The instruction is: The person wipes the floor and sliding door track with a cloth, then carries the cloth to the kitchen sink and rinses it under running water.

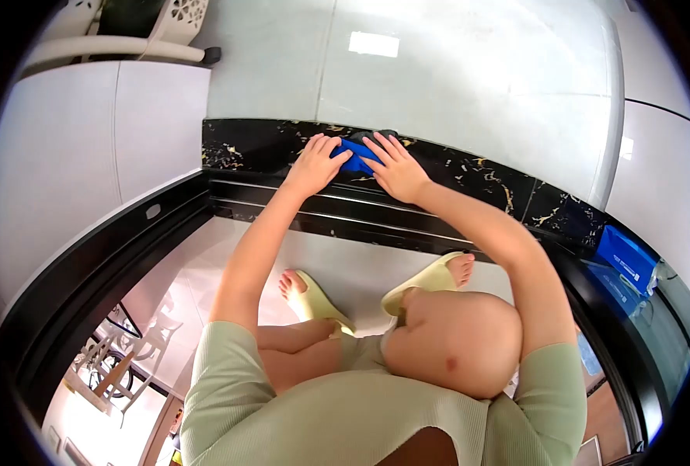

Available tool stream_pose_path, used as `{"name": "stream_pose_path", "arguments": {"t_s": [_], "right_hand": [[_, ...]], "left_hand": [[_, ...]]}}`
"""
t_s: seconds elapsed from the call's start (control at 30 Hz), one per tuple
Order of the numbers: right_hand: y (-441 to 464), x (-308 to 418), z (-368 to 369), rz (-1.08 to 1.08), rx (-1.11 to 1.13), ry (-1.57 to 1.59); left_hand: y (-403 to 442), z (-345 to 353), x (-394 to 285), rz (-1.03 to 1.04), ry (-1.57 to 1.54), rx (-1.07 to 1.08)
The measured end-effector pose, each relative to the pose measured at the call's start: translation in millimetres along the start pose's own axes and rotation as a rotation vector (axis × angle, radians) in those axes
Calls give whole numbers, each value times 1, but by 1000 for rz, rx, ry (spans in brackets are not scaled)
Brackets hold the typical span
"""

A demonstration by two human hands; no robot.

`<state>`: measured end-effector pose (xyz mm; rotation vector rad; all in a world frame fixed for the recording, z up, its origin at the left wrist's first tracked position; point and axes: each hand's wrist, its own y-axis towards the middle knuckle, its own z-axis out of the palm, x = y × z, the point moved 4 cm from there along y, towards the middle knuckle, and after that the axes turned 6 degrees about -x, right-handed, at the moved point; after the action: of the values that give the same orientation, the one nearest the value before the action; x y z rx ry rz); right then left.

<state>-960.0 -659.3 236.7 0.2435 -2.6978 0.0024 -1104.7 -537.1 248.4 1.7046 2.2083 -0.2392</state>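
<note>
Both hands are close together at a black stone threshold strip (438,159) with gold veins. Between them lies a small blue piece (354,158) that looks like cloth or thin wrapping, partly covered by my fingers. My left hand (314,165) is closed on its left end, thumb at the edge. My right hand (398,167) grips its right side, with the thumb on the blue and the fingers reaching forward. A dark, rounded thing (385,135) shows under and behind the right fingertips; its kind is hard to make out.
Beyond the strip stretches a pale tiled floor (454,70). White panels (158,124) stand at left, with a white-framed rack (127,48) behind. Dark sliding-door tracks (314,203) run before my slippers (318,299). At right a blue packet (629,260) sits by glass.
</note>
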Motion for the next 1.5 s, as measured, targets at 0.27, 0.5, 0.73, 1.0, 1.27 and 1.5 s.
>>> {"name": "stream_pose_path", "arguments": {"t_s": [0.27, 0.5, 0.73, 1.0, 1.27, 1.5], "right_hand": [[85, 46, 33, -164, 35, 2], [151, 104, 67, -36, -300, 253], [123, 142, 77, -99, -187, 393], [40, 102, 44, -63, -92, 277], [151, 174, 92, -93, -277, 294], [111, 144, 80, -263, -77, 136]], "left_hand": [[-78, -31, 58, -107, -1, -100], [-136, -58, 108, -239, 52, -154], [-195, -31, 55, -463, -3, -314], [-151, -6, -7, -285, -84, -229], [-203, -40, 86, -595, 128, -412], [-193, -25, 44, -523, 17, -436]]}}
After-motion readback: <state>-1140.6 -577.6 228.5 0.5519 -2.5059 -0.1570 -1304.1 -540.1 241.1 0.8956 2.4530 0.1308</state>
